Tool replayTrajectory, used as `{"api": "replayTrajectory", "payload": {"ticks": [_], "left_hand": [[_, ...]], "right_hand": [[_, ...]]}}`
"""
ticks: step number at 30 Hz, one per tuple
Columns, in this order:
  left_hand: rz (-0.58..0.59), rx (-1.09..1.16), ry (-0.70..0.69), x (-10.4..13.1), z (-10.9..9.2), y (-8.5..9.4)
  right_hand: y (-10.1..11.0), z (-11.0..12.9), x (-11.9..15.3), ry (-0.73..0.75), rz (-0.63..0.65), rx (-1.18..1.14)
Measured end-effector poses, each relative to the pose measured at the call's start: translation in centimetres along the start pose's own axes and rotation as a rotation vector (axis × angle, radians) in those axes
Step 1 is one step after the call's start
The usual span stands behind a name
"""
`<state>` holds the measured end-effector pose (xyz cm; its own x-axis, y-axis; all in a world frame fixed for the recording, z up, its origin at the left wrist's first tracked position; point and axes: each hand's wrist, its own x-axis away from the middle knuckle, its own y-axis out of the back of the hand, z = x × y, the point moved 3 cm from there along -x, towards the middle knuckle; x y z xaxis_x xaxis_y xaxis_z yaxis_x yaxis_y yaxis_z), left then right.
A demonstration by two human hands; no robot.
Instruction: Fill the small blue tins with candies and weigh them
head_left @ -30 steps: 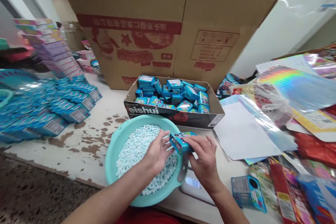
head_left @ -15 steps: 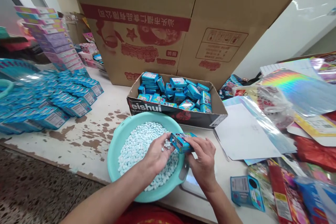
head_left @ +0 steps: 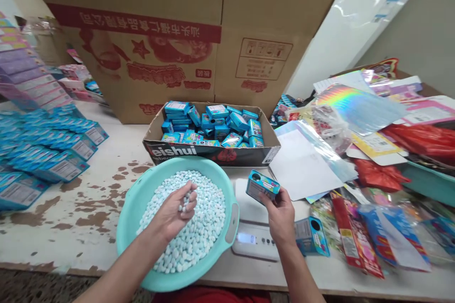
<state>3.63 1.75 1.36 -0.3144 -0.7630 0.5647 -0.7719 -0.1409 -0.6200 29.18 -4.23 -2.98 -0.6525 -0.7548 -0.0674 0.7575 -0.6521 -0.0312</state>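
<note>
Turquoise basin (head_left: 125,220) below, my left hand (head_left: 173,214) loosely cups pellets (head_left: 182,208); well apart, my right hand (head_left: 282,218) grips the blue box (head_left: 262,186) near the scale (head_left: 261,241). Gaps in that curl could spill some outside.

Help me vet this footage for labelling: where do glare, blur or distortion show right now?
Head view: rainbow glare crosses the silvery sheet; pale reflections mark the white panel; the stacked pastel boxes at the left edge look soft and stretched. Also head view: left hand and right hand look fairly clear; the scale's display is readable.
</note>
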Motion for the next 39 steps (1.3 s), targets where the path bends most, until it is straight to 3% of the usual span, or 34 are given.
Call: {"api": "replayTrajectory", "payload": {"ticks": [3, 5, 7, 10, 15, 19, 23, 28, 32, 36, 39], "left_hand": [[-0.091, -0.053, -0.087, 0.1, -0.4, 0.8], [-0.155, -0.167, -0.03, 0.1, 0.0, 1.3], [-0.112, -0.258, 0.067, 0.0, 0.7, 1.4], [-0.019, -0.243, 0.062, -0.1, 0.8, 1.2], [-0.06, -0.155, 0.037, -0.7, 0.0, 0.9], [-0.077, -0.223, -0.04, -1.2, 0.1, 1.0], [-0.067, -0.291, 0.075, -1.3, 0.4, 1.0], [-0.089, -0.155, -0.025, -1.7, -0.5, 0.8], [-0.104, -0.266, 0.142, -2.3, 0.9, 1.3], [-0.018, -0.265, 0.101, -2.8, 1.1, -0.4], [0.085, -0.291, 0.052, -3.0, 1.1, -3.9]], "right_hand": [[0.3, -1.7, -0.5, -0.002, 0.005, -0.006], [0.3, -2.7, -0.4, -0.004, 0.019, -0.006], [0.2, -3.4, -0.2, -0.004, 0.037, -0.001], [0.5, -3.8, 0.3, 0.009, 0.059, 0.014], [2.3, -3.2, 1.4, 0.157, -0.02, 0.147], [3.9, -2.8, 3.9, 0.384, -0.139, 0.354], [5.0, -3.6, 7.5, 0.561, -0.24, 0.48], [5.2, -5.9, 11.4, 0.621, -0.284, 0.529], [4.6, -7.5, 12.9, 0.648, -0.299, 0.525], [4.1, -8.2, 12.9, 0.685, -0.26, 0.54], [4.1, -8.1, 12.8, 0.745, -0.219, 0.601]]}}
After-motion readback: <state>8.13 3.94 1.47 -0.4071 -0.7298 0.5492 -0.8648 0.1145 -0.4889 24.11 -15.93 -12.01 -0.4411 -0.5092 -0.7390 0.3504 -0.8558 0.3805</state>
